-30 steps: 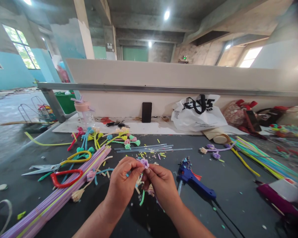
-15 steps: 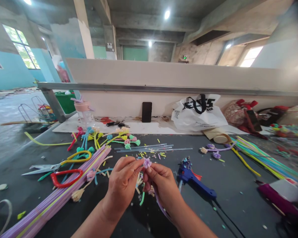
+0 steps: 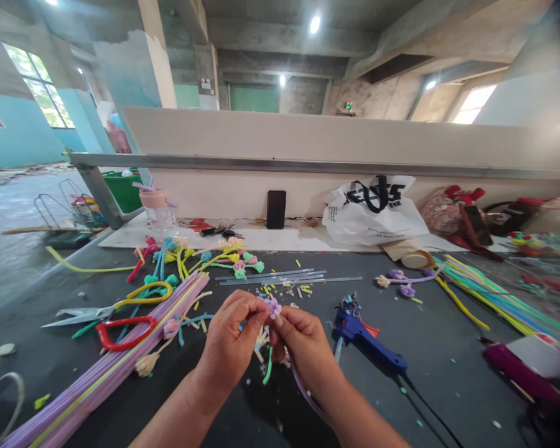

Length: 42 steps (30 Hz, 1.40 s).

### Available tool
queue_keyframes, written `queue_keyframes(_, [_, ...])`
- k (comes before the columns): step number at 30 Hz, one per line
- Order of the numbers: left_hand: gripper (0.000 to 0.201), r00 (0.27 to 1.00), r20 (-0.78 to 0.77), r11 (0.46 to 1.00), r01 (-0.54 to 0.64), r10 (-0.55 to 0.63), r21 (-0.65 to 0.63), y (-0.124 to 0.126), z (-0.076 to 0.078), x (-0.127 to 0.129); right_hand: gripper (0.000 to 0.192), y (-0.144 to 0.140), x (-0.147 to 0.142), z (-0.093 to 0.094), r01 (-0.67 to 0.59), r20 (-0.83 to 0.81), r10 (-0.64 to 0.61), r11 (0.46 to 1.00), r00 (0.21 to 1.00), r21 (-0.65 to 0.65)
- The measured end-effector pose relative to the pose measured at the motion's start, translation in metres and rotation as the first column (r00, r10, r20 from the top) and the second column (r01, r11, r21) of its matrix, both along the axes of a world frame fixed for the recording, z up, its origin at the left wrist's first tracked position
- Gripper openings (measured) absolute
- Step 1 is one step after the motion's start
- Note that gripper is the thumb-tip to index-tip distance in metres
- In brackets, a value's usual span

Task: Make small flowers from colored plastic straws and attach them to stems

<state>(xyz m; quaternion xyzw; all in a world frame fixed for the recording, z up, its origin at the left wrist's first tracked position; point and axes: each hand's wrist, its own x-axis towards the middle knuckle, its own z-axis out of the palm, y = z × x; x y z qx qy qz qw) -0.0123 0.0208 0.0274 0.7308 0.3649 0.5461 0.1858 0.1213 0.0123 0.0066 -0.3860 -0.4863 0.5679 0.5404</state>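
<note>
Head view: both hands meet over the middle of the dark desk's near edge, the left hand (image 3: 231, 345) and right hand (image 3: 303, 348) each pinching a small purple pipe-cleaner flower (image 3: 273, 307) between thumb and fingertips. Its purple stem (image 3: 305, 392) trails beneath the right wrist. A blue glue gun (image 3: 366, 339) lies just right of them, and red-handled scissors (image 3: 121, 330) lie toward the left edge.

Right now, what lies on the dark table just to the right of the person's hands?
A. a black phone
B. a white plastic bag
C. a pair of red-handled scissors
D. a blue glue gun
D: the blue glue gun lies on the table just right of the right hand, which pinches a purple pipe-cleaner flower with the left hand.
</note>
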Motion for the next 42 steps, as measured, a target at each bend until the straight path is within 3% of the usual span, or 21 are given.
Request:
queue_keyframes(14, [0.013, 0.998, -0.015, 0.998, 0.062, -0.063, -0.028, -0.0015, -0.0005, 0.0000, 0.032, 0.0013, 0.0022, -0.0059, -0.039, -0.072, 0.037, 0.999, 0.997, -0.015])
queue_keyframes(29, [0.014, 0.997, 0.024, 0.996, -0.068, 0.069, -0.053, -0.0027, -0.0073, 0.0055, 0.029, 0.0026, 0.0032, -0.0026, -0.108, -0.106, 0.101, 0.992, 0.989, -0.064])
queue_keyframes(42, [0.010, 0.999, 0.012, 0.999, -0.033, 0.034, -0.014, -0.0034, -0.0052, 0.0021, 0.037, 0.0012, 0.0025, -0.0007, -0.229, -0.062, 0.228, 0.973, 0.972, -0.013])
